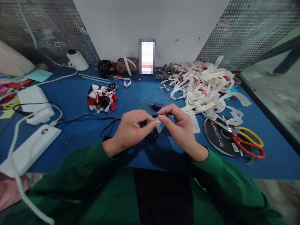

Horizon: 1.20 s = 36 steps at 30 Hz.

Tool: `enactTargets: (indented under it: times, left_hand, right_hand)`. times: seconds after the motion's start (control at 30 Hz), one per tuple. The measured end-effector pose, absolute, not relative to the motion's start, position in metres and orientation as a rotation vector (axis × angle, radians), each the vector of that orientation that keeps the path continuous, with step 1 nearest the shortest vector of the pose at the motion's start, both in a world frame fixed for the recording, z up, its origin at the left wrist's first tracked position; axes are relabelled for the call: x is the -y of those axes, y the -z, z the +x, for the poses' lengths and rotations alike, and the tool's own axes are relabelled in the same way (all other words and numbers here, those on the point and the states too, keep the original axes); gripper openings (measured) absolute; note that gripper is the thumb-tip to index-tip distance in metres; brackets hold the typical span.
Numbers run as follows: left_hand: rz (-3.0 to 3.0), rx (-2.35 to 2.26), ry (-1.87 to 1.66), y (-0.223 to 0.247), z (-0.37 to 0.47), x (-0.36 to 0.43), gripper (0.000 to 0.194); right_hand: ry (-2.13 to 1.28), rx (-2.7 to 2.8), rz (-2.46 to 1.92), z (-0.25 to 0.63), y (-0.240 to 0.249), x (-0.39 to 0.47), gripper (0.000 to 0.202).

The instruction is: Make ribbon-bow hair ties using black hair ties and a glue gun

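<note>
My left hand (pixel 134 128) and my right hand (pixel 177 125) meet low over the blue table. Between their thumbs and forefingers they pinch a small piece of white ribbon (pixel 158 120). Under the fingertips lies something black and rounded (pixel 152 135), partly covered by the hands. Just beyond them rests a blue-handled tool (pixel 159 107) with a pointed metal tip, its rear hidden by my right hand. Farther left is a small heap of red, white and black ribbon bows (pixel 102 97).
A tangled pile of printed ribbon (pixel 206 84) fills the back right. Scissors (pixel 249 140) lie across a black spool (pixel 217 137). At left are a white power bank (pixel 32 147), a white adapter (pixel 34 100) and cables. A phone (pixel 147 56) leans against the back panel.
</note>
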State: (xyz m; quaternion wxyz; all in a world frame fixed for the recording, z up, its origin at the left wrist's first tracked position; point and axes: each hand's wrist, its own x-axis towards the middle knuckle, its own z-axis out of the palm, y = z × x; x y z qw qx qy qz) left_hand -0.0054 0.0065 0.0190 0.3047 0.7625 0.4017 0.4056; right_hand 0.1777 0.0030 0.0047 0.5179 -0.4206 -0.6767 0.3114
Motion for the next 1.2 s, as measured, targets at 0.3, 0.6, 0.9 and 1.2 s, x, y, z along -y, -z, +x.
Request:
enactTargets:
  times: [0.3, 0.6, 0.9, 1.2]
  left_hand:
    - [1.747, -1.133, -1.006, -0.0199, -0.0041, -0.0077, 0.02]
    - [1.429, -1.07, -1.136, -0.0164, -0.0028, -0.0089, 0.023]
    - [1.536, -1.162, -1.186, -0.0188, -0.0009, -0.0075, 0.021]
    - [1.648, -1.197, -1.133, -0.0201, -0.0044, -0.0072, 0.014]
  right_hand:
    - [-0.711, 1.738, -1.017, 0.1785, -0.0031, -0.0042, 0.017]
    - [-0.938, 1.499, -1.058, 0.1777, -0.0084, -0.0036, 0.019]
    - [-1.159, 1.409, -1.06, 0.1774, -0.002, -0.0048, 0.022]
    - [-1.013, 1.541, -1.086, 0.1769, -0.0071, -0.0038, 0.016]
